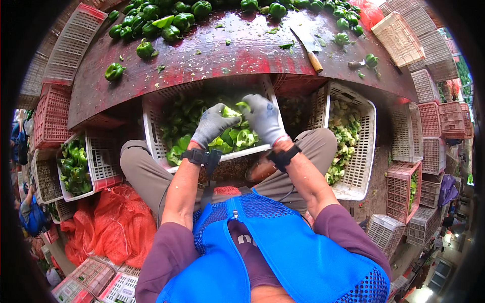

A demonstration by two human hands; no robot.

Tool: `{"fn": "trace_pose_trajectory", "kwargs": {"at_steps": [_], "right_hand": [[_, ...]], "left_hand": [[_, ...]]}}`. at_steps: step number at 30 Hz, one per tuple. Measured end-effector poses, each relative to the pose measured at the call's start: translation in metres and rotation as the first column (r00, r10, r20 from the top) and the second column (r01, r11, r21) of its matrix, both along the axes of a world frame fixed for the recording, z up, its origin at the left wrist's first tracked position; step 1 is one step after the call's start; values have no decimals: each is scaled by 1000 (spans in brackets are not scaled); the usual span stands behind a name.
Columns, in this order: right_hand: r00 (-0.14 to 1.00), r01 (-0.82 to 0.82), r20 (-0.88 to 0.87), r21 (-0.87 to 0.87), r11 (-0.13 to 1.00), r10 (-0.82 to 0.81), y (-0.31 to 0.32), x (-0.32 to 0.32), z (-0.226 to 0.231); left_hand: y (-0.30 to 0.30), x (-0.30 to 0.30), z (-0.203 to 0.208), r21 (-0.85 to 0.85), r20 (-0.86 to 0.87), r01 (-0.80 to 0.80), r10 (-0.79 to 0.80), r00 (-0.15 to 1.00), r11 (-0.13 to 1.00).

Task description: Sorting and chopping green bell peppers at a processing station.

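Note:
Both my hands wear grey gloves and hover over a white plastic crate (150, 121) between my knees. My left hand (214, 125) is closed on a light green piece of bell pepper (230, 112). Beside it, my right hand (263, 118) pinches another pepper piece (243, 105) between thumb and fingers. Below them, cut green peppers (243, 139) fill the crate. By my right knee, a second white crate (371, 144) holds pale pepper cores and scraps (347, 139).
On the dark red table (217, 55) ahead lie many whole green peppers (172, 33) and a wood-handled knife (314, 60). A red mesh sack (118, 222) lies at the left beside a crate of peppers (76, 169). Stacked crates (424, 136) line the right side.

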State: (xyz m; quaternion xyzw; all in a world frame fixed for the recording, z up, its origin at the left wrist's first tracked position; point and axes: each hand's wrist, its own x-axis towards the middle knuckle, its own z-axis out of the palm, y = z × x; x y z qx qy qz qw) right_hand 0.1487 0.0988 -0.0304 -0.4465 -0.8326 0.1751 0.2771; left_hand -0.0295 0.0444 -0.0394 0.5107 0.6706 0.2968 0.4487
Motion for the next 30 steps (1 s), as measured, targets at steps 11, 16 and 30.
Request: {"fn": "trace_pose_trajectory", "kwargs": {"at_steps": [11, 16, 30], "right_hand": [[813, -417, -573, -697, 583, -103, 8, 18, -17], [780, -521, -587, -801, 294, -218, -11, 21, -18], [992, 109, 0, -477, 872, -124, -22, 7, -29]], "left_hand": [[-5, 31, -45, 264, 356, -106, 6, 934, 959], [-9, 42, -45, 419, 215, -241, 163, 963, 875], [-6, 58, -16, 324, -243, 16, 67, 968, 946]]}}
